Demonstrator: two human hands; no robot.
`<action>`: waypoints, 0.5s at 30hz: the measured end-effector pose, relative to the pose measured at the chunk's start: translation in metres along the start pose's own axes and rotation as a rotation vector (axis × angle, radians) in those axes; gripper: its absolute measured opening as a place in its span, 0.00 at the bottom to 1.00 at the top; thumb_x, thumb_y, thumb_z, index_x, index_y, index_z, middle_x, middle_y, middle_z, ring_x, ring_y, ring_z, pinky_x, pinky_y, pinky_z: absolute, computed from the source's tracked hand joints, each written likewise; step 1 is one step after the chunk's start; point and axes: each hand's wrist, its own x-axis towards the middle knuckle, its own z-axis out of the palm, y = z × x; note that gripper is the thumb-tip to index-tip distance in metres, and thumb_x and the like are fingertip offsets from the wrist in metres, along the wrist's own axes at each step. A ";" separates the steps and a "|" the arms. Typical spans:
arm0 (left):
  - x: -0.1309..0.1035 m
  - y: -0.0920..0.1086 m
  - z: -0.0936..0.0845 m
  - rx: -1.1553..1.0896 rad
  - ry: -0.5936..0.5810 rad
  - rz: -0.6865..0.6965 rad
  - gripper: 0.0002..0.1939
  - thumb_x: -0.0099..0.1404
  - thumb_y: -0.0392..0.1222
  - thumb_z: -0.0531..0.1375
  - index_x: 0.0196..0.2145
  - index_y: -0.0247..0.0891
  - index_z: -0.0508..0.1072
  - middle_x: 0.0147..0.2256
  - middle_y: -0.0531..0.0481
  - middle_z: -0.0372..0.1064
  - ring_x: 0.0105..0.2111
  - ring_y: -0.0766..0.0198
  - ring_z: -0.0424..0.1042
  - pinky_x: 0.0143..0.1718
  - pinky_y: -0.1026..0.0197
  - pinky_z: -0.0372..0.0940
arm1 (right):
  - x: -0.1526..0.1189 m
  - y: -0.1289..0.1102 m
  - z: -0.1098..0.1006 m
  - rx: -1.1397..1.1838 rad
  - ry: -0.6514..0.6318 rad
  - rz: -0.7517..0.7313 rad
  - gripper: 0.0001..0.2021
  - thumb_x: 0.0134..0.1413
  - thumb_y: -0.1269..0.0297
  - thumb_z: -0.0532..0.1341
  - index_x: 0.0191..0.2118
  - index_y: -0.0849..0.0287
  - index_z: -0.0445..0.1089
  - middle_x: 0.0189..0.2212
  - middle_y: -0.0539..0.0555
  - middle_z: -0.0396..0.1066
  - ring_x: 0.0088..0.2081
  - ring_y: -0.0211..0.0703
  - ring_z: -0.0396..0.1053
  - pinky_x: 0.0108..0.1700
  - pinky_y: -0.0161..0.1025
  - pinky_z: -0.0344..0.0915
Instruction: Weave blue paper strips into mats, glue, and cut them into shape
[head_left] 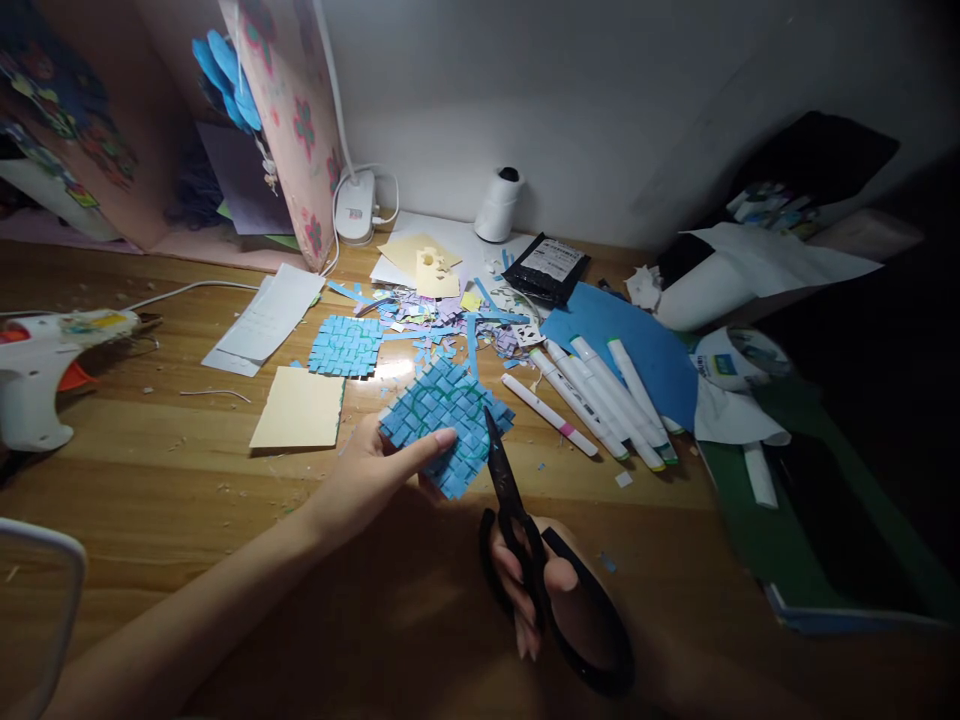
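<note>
My left hand (382,465) pinches a square of woven blue paper strips (442,410), the thumb on top and the fingers beneath. Green curved lines are drawn across the weave. In my right hand (525,590) is a pair of black scissors (506,485), fingers through the handle loops. Its blade tips meet the right side of the woven square; whether they cut into it I cannot tell. Behind the left hand lies a second woven blue square (346,346), also with green marks. A cream paper piece (298,408) rests just left of the held square.
Paper scraps (427,308) are heaped behind the hands. Several markers (600,395) lie to the right, by blue paper (622,335). A glue gun (41,370) is at far left. A white device (496,205) and a black packet (546,268) stand near the wall.
</note>
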 end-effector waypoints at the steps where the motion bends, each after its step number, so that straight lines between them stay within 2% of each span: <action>1: 0.001 -0.001 0.000 0.009 0.010 0.008 0.12 0.57 0.47 0.62 0.27 0.34 0.70 0.21 0.54 0.67 0.19 0.67 0.67 0.20 0.67 0.66 | 0.000 0.000 -0.001 -0.008 0.005 0.003 0.33 0.39 0.28 0.49 0.30 0.58 0.57 0.19 0.43 0.55 0.15 0.28 0.54 0.17 0.29 0.58; 4: 0.001 -0.004 -0.001 0.068 0.046 0.047 0.15 0.59 0.49 0.60 0.25 0.33 0.70 0.21 0.52 0.67 0.22 0.68 0.67 0.24 0.67 0.65 | 0.000 -0.002 -0.004 -0.036 -0.017 0.023 0.32 0.40 0.28 0.49 0.30 0.58 0.57 0.19 0.44 0.55 0.16 0.29 0.55 0.18 0.30 0.58; 8: 0.000 -0.005 -0.003 0.152 0.079 0.090 0.16 0.61 0.50 0.58 0.26 0.33 0.71 0.23 0.51 0.67 0.23 0.68 0.65 0.25 0.68 0.63 | 0.000 -0.015 -0.003 -0.035 -0.079 0.043 0.36 0.35 0.26 0.48 0.32 0.60 0.59 0.21 0.45 0.56 0.18 0.30 0.56 0.22 0.32 0.60; 11: -0.002 -0.003 -0.003 0.231 0.024 0.119 0.16 0.62 0.50 0.56 0.27 0.33 0.72 0.25 0.50 0.68 0.25 0.67 0.66 0.27 0.68 0.63 | 0.001 -0.029 0.002 0.000 -0.142 0.023 0.39 0.33 0.25 0.47 0.35 0.61 0.60 0.24 0.47 0.57 0.21 0.32 0.57 0.30 0.37 0.64; 15: -0.004 -0.001 -0.003 0.320 -0.054 0.173 0.17 0.63 0.48 0.55 0.23 0.34 0.71 0.28 0.48 0.70 0.29 0.64 0.68 0.31 0.65 0.65 | 0.001 -0.040 0.007 0.027 -0.164 0.045 0.40 0.33 0.25 0.46 0.36 0.61 0.61 0.26 0.49 0.57 0.24 0.35 0.57 0.31 0.36 0.61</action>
